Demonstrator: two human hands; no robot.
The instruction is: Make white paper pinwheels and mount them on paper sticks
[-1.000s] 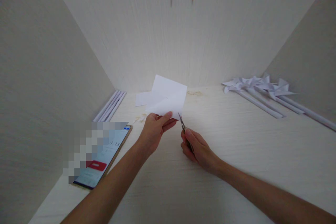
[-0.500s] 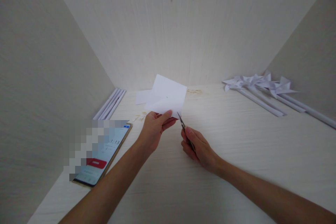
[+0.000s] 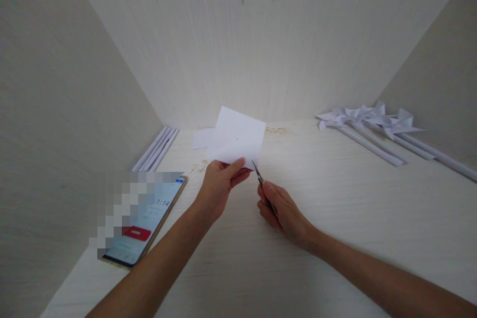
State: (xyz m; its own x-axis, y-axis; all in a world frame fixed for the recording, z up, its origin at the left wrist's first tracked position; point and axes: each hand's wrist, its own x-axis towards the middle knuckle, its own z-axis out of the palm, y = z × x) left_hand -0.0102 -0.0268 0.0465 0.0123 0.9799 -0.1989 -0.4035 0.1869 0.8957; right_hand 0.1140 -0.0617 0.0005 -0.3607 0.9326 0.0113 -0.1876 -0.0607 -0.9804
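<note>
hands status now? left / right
Left hand: closed, pinching the white paper sheet at its lower edge.
Right hand: closed around the scissors, tips pointing at the sheet.

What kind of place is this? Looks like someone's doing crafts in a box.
Probably a small paper-craft desk nook with pale panels on three sides. The left hand holds a white sheet, the right hand scissors, and finished paper pinwheels lie at the right beside a phone running a timer.

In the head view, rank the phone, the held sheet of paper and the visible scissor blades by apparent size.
1. phone, though it lies nearer the camera
2. sheet of paper, close behind
3. scissor blades, clearly smallest
</note>
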